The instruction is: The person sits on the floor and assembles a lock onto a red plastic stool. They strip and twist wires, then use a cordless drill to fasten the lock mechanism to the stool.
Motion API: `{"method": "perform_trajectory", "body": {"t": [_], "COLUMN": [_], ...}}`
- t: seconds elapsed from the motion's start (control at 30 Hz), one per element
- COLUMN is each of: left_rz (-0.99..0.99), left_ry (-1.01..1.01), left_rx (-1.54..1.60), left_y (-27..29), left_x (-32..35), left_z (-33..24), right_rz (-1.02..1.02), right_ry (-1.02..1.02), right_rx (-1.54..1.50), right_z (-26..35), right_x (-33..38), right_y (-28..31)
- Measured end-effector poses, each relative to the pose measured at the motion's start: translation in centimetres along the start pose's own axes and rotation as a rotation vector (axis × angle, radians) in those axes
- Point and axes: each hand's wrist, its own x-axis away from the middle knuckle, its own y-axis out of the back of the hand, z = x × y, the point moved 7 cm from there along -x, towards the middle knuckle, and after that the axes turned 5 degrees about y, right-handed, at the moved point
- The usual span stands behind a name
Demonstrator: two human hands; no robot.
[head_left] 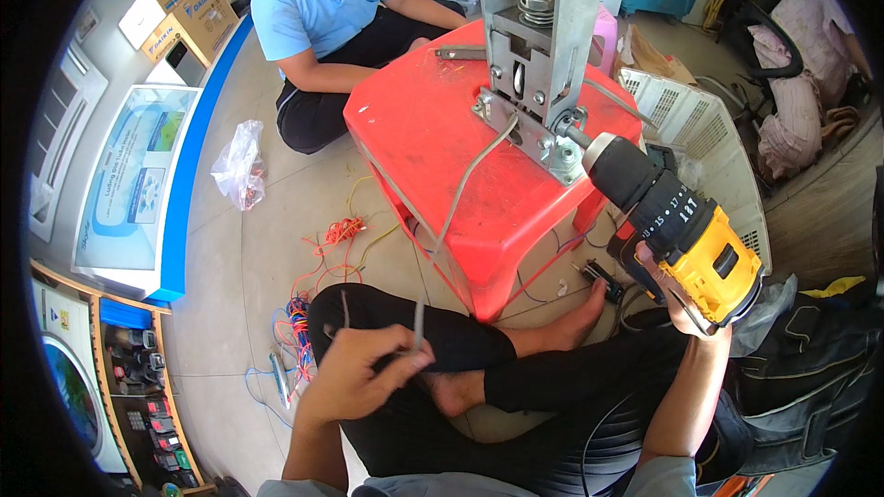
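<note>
My right hand (683,299) is wrapped round the handle of a yellow and black cordless drill (704,235). The drill's chuck grips the shaft of a metal hand-built machine (543,46) with a spring and rollers, which looks like a wire stripper. It stands on a red plastic stool (424,120). A grey cable (474,166) runs from the machine's near face and hangs over the stool's edge. Low over my knee, my left hand (364,373) pinches a short grey strip (419,324), perhaps cable or sheath. A thin dark end also shows beside that hand.
A person in a blue shirt (322,9) sits across the stool. Tangled coloured wires (299,322) and a plastic bag (241,166) lie on the tiled floor at left. At right are a white plastic basket (709,129) and a black bag (810,368).
</note>
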Motion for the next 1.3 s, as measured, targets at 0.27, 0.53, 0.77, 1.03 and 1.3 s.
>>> {"method": "perform_trajectory", "body": {"t": [0.27, 0.53, 0.77, 1.03, 1.3], "left_rz": [-0.554, -0.813, -0.843, -0.884, -0.91], "left_ry": [-0.117, -0.242, -0.4, -0.341, -0.23], "left_rx": [-0.466, -0.751, -0.798, -0.88, -0.43], "left_y": [5.4, 7.8, 5.9, 5.7, 7.6], "left_x": [0.1, -0.7, -1.6, -1.9, -1.7], "left_z": [-2.2, -4.6, -7.1, -7.8, -4.2], "right_rz": [-0.155, -0.027, 0.01, 0.031, 0.05], "right_ry": [-0.218, -0.124, -0.067, -0.094, -0.112], "right_rx": [-0.368, -0.108, 0.015, 0.021, 0.033], "right_z": [-2.3, -2.6, -2.4, -3.4, -4.4], "right_x": [1.5, 1.5, 1.6, 2.6, 3.4], "right_y": [-0.4, -0.1, 0.0, 0.8, -0.2]}}
